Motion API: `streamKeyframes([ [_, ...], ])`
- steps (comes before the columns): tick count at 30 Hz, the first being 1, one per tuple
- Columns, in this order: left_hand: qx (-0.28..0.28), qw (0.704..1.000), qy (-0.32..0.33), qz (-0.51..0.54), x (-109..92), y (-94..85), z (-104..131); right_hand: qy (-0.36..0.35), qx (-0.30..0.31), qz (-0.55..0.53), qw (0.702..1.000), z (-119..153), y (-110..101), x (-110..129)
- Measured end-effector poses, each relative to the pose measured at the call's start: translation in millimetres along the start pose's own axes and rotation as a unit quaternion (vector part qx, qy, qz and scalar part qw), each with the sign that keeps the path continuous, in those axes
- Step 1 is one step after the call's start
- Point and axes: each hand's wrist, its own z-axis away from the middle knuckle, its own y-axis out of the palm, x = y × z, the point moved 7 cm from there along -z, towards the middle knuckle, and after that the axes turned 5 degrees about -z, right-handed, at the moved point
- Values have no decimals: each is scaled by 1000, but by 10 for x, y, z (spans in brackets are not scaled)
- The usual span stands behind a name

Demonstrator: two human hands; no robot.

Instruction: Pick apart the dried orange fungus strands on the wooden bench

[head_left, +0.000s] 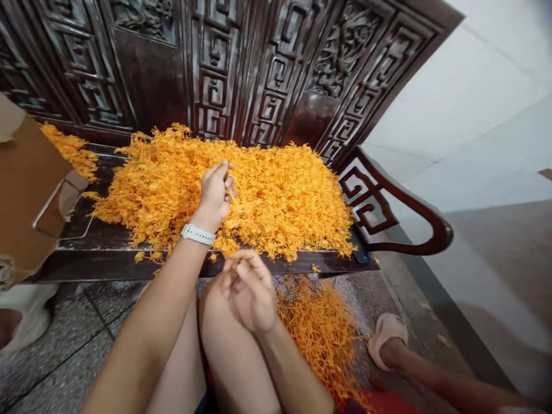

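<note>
A large heap of small orange branching, flower-like pieces [284, 195] covers the seat of a dark carved wooden bench. My left hand [217, 187], with a pale watch band at its wrist, is over the middle of this heap. Its fingers are curled in, and a thin orange sprig shows at their underside. Lower down, in front of the seat edge and above my knee, is my right hand [252, 287]. Its fingers are bent together and slightly blurred; anything between them is too small to make out.
A cardboard box [32, 190] with a wire handle stands at the left. Thin orange strands [321, 333] lie heaped on the floor to the right of my knees. The bench's curved armrest [426, 236] juts out at the right, near another person's foot in a pink slipper [388, 333].
</note>
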Motion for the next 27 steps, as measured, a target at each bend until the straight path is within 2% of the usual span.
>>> streamKeyframes([
  [3, 27, 998, -48, 31, 62, 33, 2, -110, -96, 42, 988, -114, -90, 165],
  [6, 48, 997, -66, 11, 113, 75, 23, -163, -106, 63, 979, -228, -114, 252],
  [10, 93, 986, -89, -104, 263, 180, 91, -101, -76, 21, 992, -436, -168, 166],
  [15, 159, 938, -58, -303, 344, 307, 173, -22, -121, -59, 991, -619, -411, -18],
  [18, 218, 906, -79, -355, 393, 330, 220, 14, -109, -53, 993, -683, -490, -125],
  [20, 234, 900, -76, -360, 410, 312, 210, 12, -114, -36, 993, -693, -534, -161],
  [22, 216, 901, -27, -374, 387, 275, 144, -5, -136, -24, 990, -678, -578, -169],
  [25, 130, 890, 85, -429, 297, 167, -4, -25, -164, -17, 986, -640, -615, -158],
  [27, 74, 880, 124, -453, 257, 83, -85, -24, -159, -16, 987, -625, -612, -151],
])
